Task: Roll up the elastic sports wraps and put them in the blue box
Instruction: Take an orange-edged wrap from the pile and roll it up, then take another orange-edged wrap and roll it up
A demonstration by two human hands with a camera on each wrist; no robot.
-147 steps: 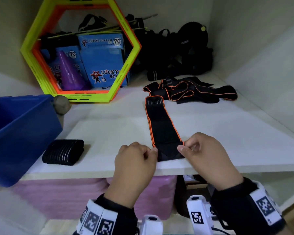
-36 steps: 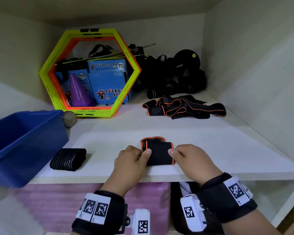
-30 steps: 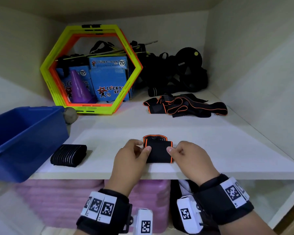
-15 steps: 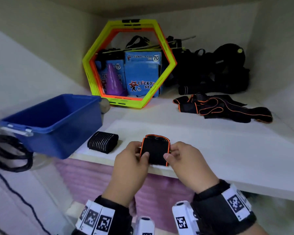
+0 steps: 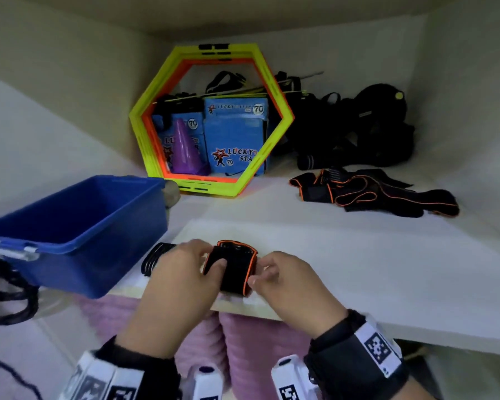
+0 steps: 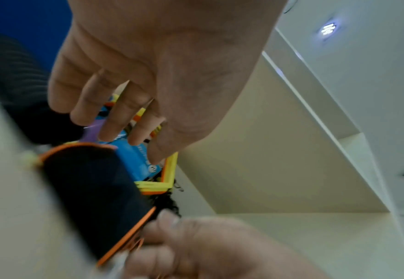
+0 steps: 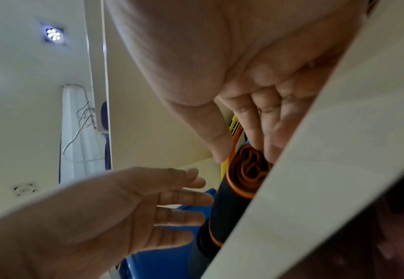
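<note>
Rolled wrap (image 5: 231, 267), flat earlier, now lifting off shelf (image 5: 358, 269) front edge; left hand (image 5: 182, 272) and right hand (image 5: 289, 281) pinching it. Loose wraps (image 5: 373, 194) waiting at rear; box (image 5: 78, 226) pending.

Black roll (image 5: 233, 265) edged in orange; blue box (image 5: 78, 243); yellow-and-orange hexagon frame (image 5: 145, 111).

We see a rolled wrap (image 5: 233, 265) of matt black cloth with orange edging, a box (image 5: 78, 226) of smooth, slightly glossy blue plastic, a smooth matt white shelf (image 5: 344, 255), a plastic hexagon (image 5: 211, 186), and printed card packets (image 5: 237, 134).
</note>
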